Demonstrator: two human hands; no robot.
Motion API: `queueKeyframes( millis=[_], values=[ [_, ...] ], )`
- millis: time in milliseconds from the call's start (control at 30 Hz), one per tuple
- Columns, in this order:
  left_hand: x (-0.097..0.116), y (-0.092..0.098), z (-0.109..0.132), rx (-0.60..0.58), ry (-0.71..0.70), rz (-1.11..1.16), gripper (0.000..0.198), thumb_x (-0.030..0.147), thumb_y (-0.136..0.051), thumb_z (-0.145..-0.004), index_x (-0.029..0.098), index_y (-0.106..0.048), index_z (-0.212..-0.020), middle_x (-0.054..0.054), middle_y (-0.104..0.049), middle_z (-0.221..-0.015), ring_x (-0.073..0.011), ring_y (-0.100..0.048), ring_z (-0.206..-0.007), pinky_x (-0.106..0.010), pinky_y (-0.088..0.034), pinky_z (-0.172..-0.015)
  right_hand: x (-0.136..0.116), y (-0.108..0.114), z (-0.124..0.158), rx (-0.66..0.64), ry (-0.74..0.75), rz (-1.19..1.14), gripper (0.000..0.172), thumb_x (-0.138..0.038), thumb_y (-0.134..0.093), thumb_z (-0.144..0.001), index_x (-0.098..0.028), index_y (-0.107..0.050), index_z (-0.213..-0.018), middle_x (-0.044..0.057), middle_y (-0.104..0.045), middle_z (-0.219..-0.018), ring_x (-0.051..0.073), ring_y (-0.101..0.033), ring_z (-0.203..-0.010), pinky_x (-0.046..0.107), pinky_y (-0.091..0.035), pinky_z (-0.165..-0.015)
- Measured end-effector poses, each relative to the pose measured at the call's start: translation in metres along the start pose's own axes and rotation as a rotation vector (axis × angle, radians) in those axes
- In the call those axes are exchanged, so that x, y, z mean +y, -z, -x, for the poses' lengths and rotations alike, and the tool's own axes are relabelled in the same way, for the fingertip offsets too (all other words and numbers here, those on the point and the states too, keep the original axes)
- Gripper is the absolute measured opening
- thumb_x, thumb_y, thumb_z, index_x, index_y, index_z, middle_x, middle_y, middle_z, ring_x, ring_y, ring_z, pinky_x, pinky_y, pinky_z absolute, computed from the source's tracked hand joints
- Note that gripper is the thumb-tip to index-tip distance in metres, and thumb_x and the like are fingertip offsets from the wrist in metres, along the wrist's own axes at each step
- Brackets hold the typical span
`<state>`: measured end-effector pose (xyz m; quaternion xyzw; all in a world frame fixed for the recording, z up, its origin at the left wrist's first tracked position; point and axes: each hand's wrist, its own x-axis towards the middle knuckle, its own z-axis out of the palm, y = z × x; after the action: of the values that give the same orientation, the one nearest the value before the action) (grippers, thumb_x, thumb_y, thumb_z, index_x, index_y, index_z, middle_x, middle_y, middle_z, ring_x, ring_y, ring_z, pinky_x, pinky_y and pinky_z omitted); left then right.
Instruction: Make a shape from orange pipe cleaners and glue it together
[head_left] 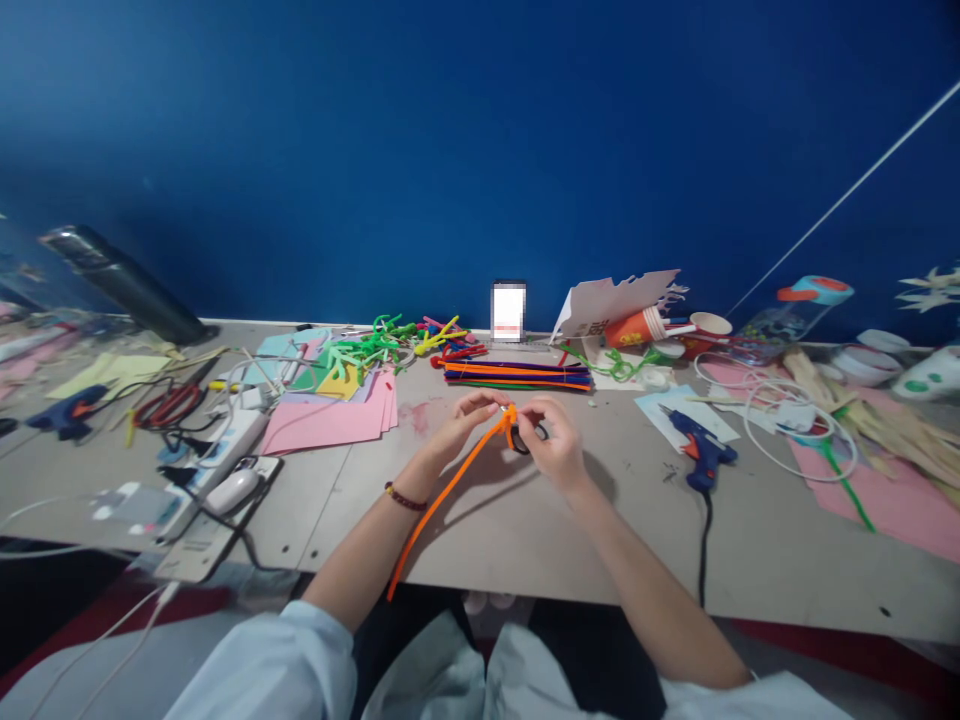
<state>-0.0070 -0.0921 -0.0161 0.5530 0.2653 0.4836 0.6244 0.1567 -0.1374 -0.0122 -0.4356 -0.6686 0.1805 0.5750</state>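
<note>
An orange pipe cleaner (459, 478) is held between my two hands above the table, its upper end bunched into a small knot and its long tail hanging down toward the table's front edge. My left hand (466, 425), with a beaded bracelet at the wrist, pinches near the bunched end. From the other side, my right hand (556, 440) closes its fingers at the same bunch. A dark looped thing (519, 440), possibly a scissors handle, shows just under the right fingers; whether it is held I cannot tell. Beyond the hands lies a bundle of coloured pipe cleaners (517, 375).
Pink paper sheets (322, 425) and green pipe-cleaner pieces (367, 350) lie to the left. A power strip (217, 465) with cables is nearer. On the right rest a blue glue gun (701, 450) and paper cups (637, 327). A lit phone (508, 312) stands against the blue wall.
</note>
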Motion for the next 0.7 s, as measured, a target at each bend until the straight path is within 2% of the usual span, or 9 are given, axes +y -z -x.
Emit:
queueKeyframes(
  millis=[100,233,400,533,700],
  values=[
    [0.004,-0.001,0.0,0.066,-0.084,-0.055,0.019,0.035,-0.067,-0.077,0.017,-0.068,-0.084,-0.006,-0.065,-0.09,-0.0177,-0.059,-0.092,-0.032,-0.045,-0.089,0.002,0.0,-0.001,0.038,-0.033,0.014,0.008,-0.025,-0.052,-0.085,-0.023,-0.058,-0.08,0.003,-0.059,-0.079,0.015,-0.053,-0.07,0.03,-0.045,-0.067],
    [0.001,-0.006,0.001,0.051,-0.082,-0.141,0.021,0.034,-0.073,-0.071,0.016,-0.067,-0.082,-0.006,-0.064,-0.088,-0.0169,-0.059,-0.087,-0.031,-0.046,-0.083,0.004,-0.001,-0.002,0.049,-0.068,0.021,0.008,-0.025,-0.054,-0.083,-0.023,-0.057,-0.076,0.002,-0.058,-0.076,0.015,-0.053,-0.068,0.03,-0.045,-0.065],
    [-0.005,-0.016,0.003,0.13,-0.163,-0.205,0.02,0.033,-0.074,-0.071,0.017,-0.067,-0.081,-0.005,-0.065,-0.085,-0.0153,-0.057,-0.083,-0.03,-0.045,-0.082,0.003,0.0,-0.003,0.044,-0.081,-0.006,0.006,-0.025,-0.054,-0.082,-0.023,-0.057,-0.077,0.002,-0.059,-0.078,0.016,-0.055,-0.07,0.029,-0.046,-0.066],
    [-0.003,-0.021,0.005,0.185,-0.257,-0.253,0.015,0.031,-0.073,-0.072,0.018,-0.068,-0.078,-0.005,-0.065,-0.082,-0.0161,-0.058,-0.082,-0.031,-0.044,-0.08,-0.001,0.0,-0.003,0.034,-0.043,-0.001,0.006,-0.023,-0.054,-0.083,-0.023,-0.057,-0.077,0.002,-0.058,-0.077,0.015,-0.053,-0.069,0.029,-0.045,-0.066],
    [-0.001,-0.022,0.006,0.171,-0.309,-0.272,0.013,0.03,-0.071,-0.074,0.018,-0.067,-0.075,-0.005,-0.064,-0.08,-0.0167,-0.058,-0.08,-0.032,-0.045,-0.078,-0.001,0.0,-0.001,0.021,0.015,-0.012,0.006,-0.023,-0.053,-0.084,-0.023,-0.058,-0.081,0.003,-0.057,-0.079,0.016,-0.053,-0.072,0.031,-0.044,-0.068]
  ],
)
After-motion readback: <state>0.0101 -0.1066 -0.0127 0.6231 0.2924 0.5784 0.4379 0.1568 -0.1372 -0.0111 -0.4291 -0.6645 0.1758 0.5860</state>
